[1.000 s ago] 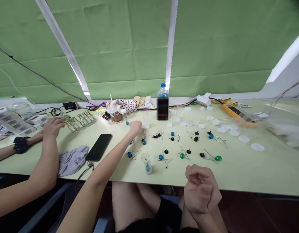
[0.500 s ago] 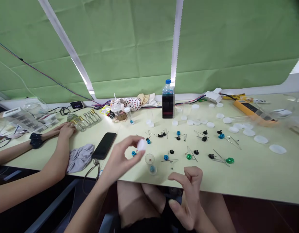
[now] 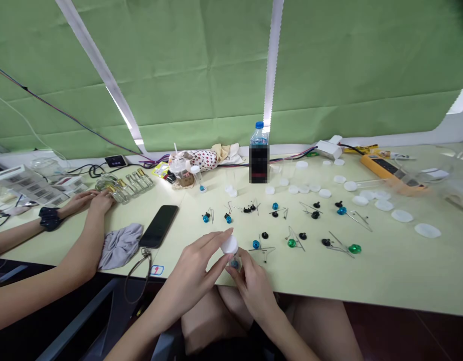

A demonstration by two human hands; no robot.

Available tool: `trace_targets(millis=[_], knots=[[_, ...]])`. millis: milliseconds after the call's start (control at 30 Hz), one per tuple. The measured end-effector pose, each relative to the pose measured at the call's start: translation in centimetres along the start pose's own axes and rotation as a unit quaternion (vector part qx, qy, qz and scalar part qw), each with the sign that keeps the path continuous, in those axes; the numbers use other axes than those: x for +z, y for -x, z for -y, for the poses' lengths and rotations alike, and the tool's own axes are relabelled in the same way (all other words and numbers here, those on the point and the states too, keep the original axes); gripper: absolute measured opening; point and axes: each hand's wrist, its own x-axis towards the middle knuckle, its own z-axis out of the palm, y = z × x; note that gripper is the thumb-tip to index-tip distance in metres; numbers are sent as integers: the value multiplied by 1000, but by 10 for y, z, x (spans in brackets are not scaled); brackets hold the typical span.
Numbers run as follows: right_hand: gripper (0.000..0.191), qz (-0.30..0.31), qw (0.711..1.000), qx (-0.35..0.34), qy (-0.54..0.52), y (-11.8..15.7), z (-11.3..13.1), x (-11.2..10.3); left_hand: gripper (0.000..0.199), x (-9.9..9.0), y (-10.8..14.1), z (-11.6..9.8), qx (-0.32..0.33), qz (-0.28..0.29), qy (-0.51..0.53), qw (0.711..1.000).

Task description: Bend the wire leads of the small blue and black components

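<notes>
With thumb and fingers, my left hand [image 3: 195, 263] pinches a round white cap [image 3: 229, 244] at the mouth of a small clear tube. My right hand [image 3: 257, 286] grips this clear tube [image 3: 234, 262] from the right, low by the table's front edge. A blue bead shows inside the tube; whether the cap is fully seated I cannot tell. Just beyond my hands lie bent metal wires with a blue bead [image 3: 256, 244], a green bead [image 3: 292, 243] and black knob-like pieces [image 3: 265, 235], in loose groups.
Several white caps [image 3: 383, 205] lie at the back right by an orange multimeter [image 3: 393, 173]. A drink bottle [image 3: 259, 155] and a capped tube [image 3: 198, 179] stand behind. Left are a phone [image 3: 159, 226], grey cloth [image 3: 121, 245], and another person's hands [image 3: 101, 200] at glass vials.
My left hand has brought the white cap down and right onto the tube. My right hand has moved up and left and taken hold of the tube.
</notes>
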Motion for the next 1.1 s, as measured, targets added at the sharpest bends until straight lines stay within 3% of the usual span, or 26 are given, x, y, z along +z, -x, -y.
trace_targets(millis=[167,533,1100], knots=[[34,-4,1000,-4,7,-1,-1,1,41,0,4,-1,8,23,-3,1000],[33,-6,1000,-19,10,-2,-5,1,34,10,2,5,-28,5,-2,1000],[32,-27,997,-31,72,-4,-9,9,35,20,1,8,-20,-32,-48,998]])
